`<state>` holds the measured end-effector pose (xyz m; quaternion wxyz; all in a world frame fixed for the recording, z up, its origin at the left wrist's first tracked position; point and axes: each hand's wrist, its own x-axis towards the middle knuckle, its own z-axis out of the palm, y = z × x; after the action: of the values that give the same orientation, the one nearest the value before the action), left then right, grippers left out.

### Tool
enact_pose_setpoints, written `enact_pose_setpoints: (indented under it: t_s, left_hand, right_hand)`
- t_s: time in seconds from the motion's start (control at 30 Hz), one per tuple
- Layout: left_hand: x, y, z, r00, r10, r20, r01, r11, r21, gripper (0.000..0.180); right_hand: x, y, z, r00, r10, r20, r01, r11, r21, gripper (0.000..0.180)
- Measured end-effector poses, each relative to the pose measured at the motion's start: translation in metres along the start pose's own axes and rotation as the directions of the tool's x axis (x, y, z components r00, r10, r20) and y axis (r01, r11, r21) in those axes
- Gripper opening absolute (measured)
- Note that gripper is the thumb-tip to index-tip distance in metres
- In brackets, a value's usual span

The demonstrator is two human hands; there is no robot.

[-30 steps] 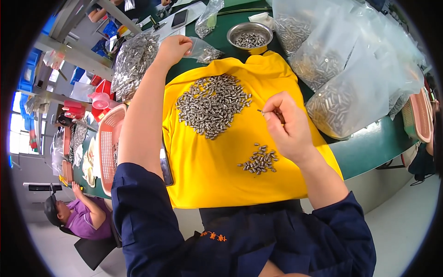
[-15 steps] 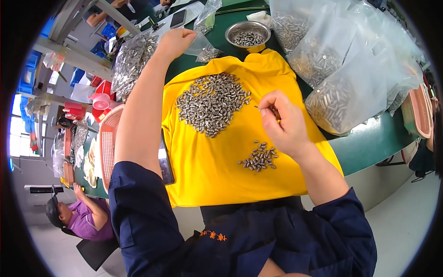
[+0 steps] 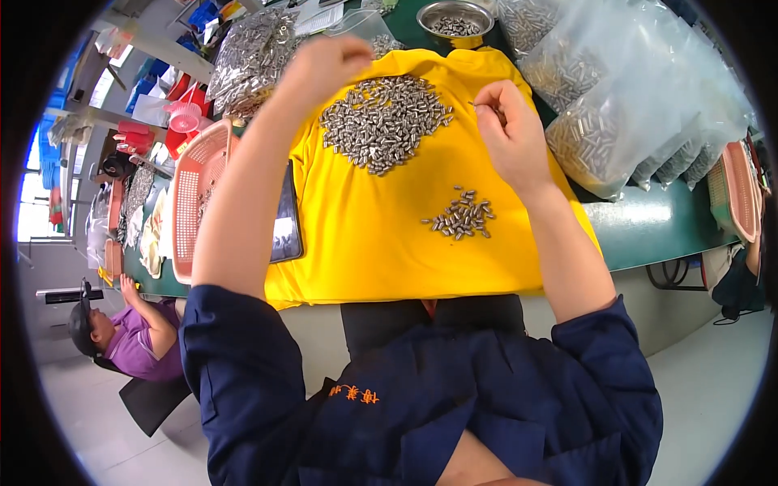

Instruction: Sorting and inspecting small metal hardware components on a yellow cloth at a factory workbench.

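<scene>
Two bare hands above the yellow cloth (image 3: pixel 365 259) on the green surface (image 3: pixel 624 243). Left hand (image 3: pixel 322 66) now nearer the large pile of metal pieces (image 3: pixel 382 121) than half a second ago, amid a shifted view. Right hand (image 3: pixel 512 134) to the pile's right, fingers pinching a thin dark piece (image 3: pixel 474 104), as before. Small pile (image 3: pixel 460 217) closer to the body, spread much the same; handling apparently mid-course, probably nothing added yet. Left fingers curled but motion-blurred: cannot tell whether empty or grasping. Contents of the right palm too shadowed to identify. Clear bag (image 3: pixel 361 24) partly hidden behind the left hand; papers (image 3: pixel 318 16) cut off above.
</scene>
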<state>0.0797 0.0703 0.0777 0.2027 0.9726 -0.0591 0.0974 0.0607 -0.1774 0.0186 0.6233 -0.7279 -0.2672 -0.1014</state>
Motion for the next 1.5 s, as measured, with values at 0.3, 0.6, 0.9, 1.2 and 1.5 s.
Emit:
enact_pose_setpoints:
  t_s: [0.3, 0.6, 0.9, 1.2, 1.5]
  left_hand:
    - [-0.059, 0.003, 0.062, 0.990, 0.122, 0.070, -0.132, 0.977, 0.165, 0.025]
    - [-0.066, -0.004, 0.069, 0.999, -0.011, -0.030, 0.010, 0.999, -0.033, 0.017]
    - [-0.070, 0.022, 0.073, 0.967, -0.211, 0.142, 0.249, 0.676, -0.693, 0.018]
    - [-0.091, 0.050, 0.078, 0.969, -0.107, 0.224, 0.234, 0.083, -0.969, 0.016]
    - [-0.102, 0.039, 0.090, 0.950, -0.131, 0.284, 0.285, -0.012, -0.959, 0.016]
  right_hand:
    - [-0.011, 0.005, 0.015, 0.996, -0.024, 0.082, 0.025, 1.000, -0.012, 0.005]
    - [-0.014, 0.002, 0.020, 0.985, 0.033, 0.168, -0.018, 0.995, -0.095, 0.008]
    - [-0.016, 0.010, 0.025, 0.961, 0.068, 0.268, -0.084, 0.995, 0.048, 0.009]
    - [-0.019, 0.006, 0.027, 0.924, 0.096, 0.370, -0.181, 0.962, 0.202, 0.013]
    - [-0.018, 0.006, 0.019, 0.927, 0.184, 0.326, -0.267, 0.935, 0.231, 0.003]
